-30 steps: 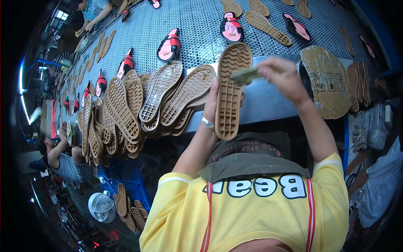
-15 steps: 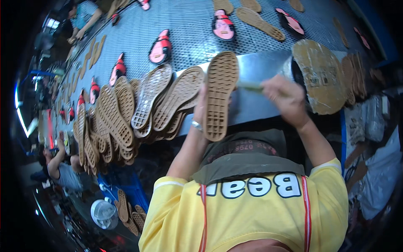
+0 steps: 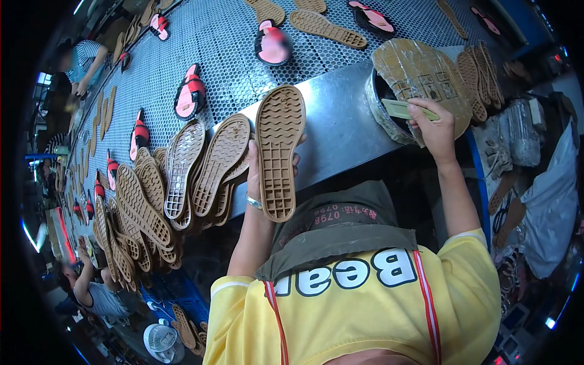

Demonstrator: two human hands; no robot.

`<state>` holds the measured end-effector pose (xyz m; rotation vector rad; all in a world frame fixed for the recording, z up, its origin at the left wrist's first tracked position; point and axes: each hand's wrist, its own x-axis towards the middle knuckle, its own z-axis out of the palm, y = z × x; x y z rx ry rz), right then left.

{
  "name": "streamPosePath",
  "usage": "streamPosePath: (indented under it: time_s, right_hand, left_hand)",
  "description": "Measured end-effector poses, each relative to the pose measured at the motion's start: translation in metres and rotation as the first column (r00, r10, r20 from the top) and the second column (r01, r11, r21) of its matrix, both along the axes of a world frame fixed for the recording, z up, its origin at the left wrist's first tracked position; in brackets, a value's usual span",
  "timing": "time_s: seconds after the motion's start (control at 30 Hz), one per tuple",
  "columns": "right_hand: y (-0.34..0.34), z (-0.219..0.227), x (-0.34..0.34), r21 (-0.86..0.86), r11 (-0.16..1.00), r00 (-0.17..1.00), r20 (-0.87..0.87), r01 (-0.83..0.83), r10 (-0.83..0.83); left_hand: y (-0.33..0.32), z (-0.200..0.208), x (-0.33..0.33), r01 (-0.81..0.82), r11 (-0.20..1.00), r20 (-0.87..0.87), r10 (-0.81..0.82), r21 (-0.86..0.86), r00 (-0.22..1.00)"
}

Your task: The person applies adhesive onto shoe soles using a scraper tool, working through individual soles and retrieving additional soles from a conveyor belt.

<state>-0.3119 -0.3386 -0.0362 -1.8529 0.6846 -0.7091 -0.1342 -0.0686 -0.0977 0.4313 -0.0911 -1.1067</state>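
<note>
My left hand (image 3: pixel 253 173) grips a brown shoe sole (image 3: pixel 280 152) from behind, its wavy and gridded tread facing up at me. Some fingertips show past the sole's right edge. In my right hand (image 3: pixel 437 128) is a flat, pale green brush (image 3: pixel 398 109); its bristles are hard to make out. That hand is over the mouth of a round pot (image 3: pixel 386 125) wrapped in clear film. A brown cardboard piece (image 3: pixel 426 79) covers part of the pot. Just left of the held sole lies a stack of similar soles (image 3: pixel 222 158).
A metal plate (image 3: pixel 337 115) lies between the held sole and the pot. Beyond it, a perforated conveyor (image 3: pixel 231 58) carries pink and red sandals (image 3: pixel 190 94) and loose soles. More soles (image 3: pixel 477 79) stand right of the pot. Two people (image 3: pixel 91 61) (image 3: pixel 100 292) sit at the left.
My right hand has moved away from the sole to the pot, taking the brush over its opening. My left hand still holds the sole. The whole view has shifted.
</note>
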Motion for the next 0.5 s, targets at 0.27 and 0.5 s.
streamPosePath:
  time_s: [0.27,0.5]
  right_hand:
    - [-0.007,-0.007,-0.002,0.222,0.972,0.997,0.002,0.071,-0.073]
    - [0.027,0.005,0.021,0.561,0.818,0.981,0.194,-0.127,0.019]
  left_hand:
    - [0.006,-0.002,0.0,-0.036,0.999,-0.012,0.036,0.019,0.999]
    - [0.001,0.005,-0.002,-0.044,0.996,0.031,0.042,0.074,0.999]
